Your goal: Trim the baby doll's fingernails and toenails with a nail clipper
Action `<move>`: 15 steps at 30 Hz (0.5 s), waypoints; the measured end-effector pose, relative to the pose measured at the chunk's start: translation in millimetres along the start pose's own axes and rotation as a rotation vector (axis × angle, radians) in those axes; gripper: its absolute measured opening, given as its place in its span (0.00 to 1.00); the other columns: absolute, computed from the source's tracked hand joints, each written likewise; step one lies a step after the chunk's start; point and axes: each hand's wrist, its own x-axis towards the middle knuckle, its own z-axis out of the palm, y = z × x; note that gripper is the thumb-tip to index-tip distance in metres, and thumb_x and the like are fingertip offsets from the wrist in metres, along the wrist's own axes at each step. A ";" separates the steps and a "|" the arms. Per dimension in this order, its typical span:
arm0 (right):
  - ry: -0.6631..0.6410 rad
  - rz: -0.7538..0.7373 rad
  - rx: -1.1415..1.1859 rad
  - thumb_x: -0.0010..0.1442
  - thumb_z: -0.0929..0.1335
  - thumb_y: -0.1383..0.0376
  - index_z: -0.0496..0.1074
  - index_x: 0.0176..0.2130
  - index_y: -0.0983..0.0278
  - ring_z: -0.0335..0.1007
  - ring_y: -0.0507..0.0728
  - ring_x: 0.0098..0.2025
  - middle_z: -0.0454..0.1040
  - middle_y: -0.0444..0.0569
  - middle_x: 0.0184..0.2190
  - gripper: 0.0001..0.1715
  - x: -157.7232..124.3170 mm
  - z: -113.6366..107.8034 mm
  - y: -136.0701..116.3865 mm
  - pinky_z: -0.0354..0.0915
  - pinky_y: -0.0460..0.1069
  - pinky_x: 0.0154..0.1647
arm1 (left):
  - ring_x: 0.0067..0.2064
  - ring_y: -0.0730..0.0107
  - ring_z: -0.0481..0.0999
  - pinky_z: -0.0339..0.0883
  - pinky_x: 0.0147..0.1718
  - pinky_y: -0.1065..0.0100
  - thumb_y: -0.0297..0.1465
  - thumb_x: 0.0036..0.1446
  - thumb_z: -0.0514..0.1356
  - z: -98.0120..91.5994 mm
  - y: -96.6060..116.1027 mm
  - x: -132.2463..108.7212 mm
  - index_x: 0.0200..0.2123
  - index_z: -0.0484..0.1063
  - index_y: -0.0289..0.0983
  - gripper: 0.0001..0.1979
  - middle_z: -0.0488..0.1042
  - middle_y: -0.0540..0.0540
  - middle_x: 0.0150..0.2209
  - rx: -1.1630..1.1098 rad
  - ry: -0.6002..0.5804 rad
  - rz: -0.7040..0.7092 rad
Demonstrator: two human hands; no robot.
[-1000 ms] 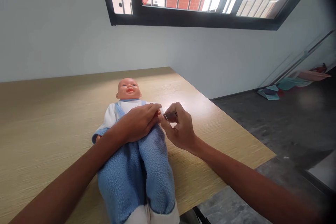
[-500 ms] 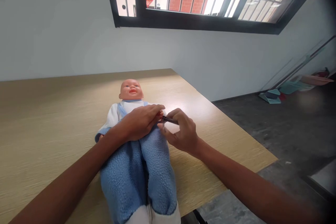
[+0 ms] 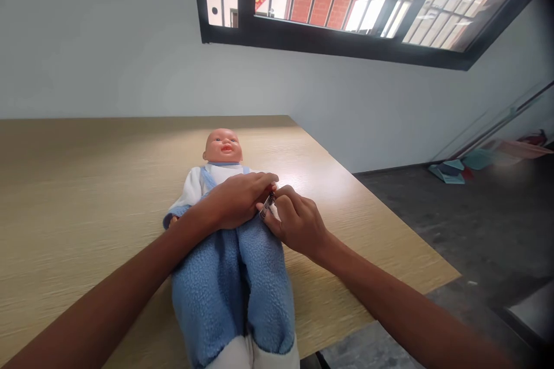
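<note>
A baby doll [image 3: 223, 150] in a white top and fluffy blue trousers [image 3: 234, 288] lies on its back on a wooden table [image 3: 86, 184], head away from me. My left hand [image 3: 236, 199] rests closed over the doll's belly and grips the doll's hand, which is mostly hidden. My right hand [image 3: 294, 219] pinches a small dark metal tool [image 3: 267, 206], like nail clippers, with its tip at the doll's hidden hand. Both my hands touch each other above the doll's waist.
The table's right edge [image 3: 389, 207] drops to a dark floor. A grey wall and a barred window [image 3: 346, 0] lie beyond the table. Coloured items [image 3: 450, 170] lie on the floor by the far wall, beside a leaning glass pane.
My right hand has moved left and closer to my left hand, and the tool has turned from level to pointing down at the doll's hand. The view has shifted slightly.
</note>
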 end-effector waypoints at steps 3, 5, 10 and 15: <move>-0.013 -0.015 -0.027 0.68 0.63 0.67 0.57 0.32 0.58 0.65 0.53 0.27 0.68 0.44 0.28 0.12 2.3 -1.4 -1.2 0.61 0.48 0.24 | 0.47 0.57 0.74 0.67 0.46 0.58 0.25 0.57 0.53 1.2 -1.3 1.1 0.51 0.64 0.40 0.18 0.75 0.43 0.48 -0.009 0.005 0.006; -0.017 -0.015 -0.038 0.68 0.63 0.67 0.57 0.33 0.58 0.64 0.52 0.27 0.68 0.44 0.28 0.11 2.9 -2.0 -1.4 0.60 0.48 0.24 | 0.48 0.57 0.74 0.67 0.46 0.58 0.25 0.57 0.52 1.6 -1.7 1.5 0.50 0.65 0.40 0.17 0.76 0.43 0.48 -0.017 0.015 0.008; -0.025 -0.005 -0.067 0.67 0.63 0.67 0.58 0.34 0.60 0.60 0.50 0.25 0.67 0.43 0.27 0.09 6.4 -3.5 -1.5 0.56 0.46 0.21 | 0.45 0.59 0.75 0.67 0.42 0.60 0.22 0.55 0.52 0.8 0.7 1.7 0.48 0.66 0.39 0.17 0.77 0.45 0.45 -0.038 0.042 0.015; -0.087 0.013 -0.087 0.66 0.61 0.70 0.59 0.33 0.61 0.60 0.51 0.23 0.68 0.44 0.28 0.08 21.7 -6.4 -7.5 0.52 0.48 0.20 | 0.44 0.64 0.75 0.68 0.40 0.64 0.21 0.55 0.53 -0.1 3.0 1.1 0.44 0.67 0.40 0.15 0.77 0.48 0.44 -0.069 0.082 0.038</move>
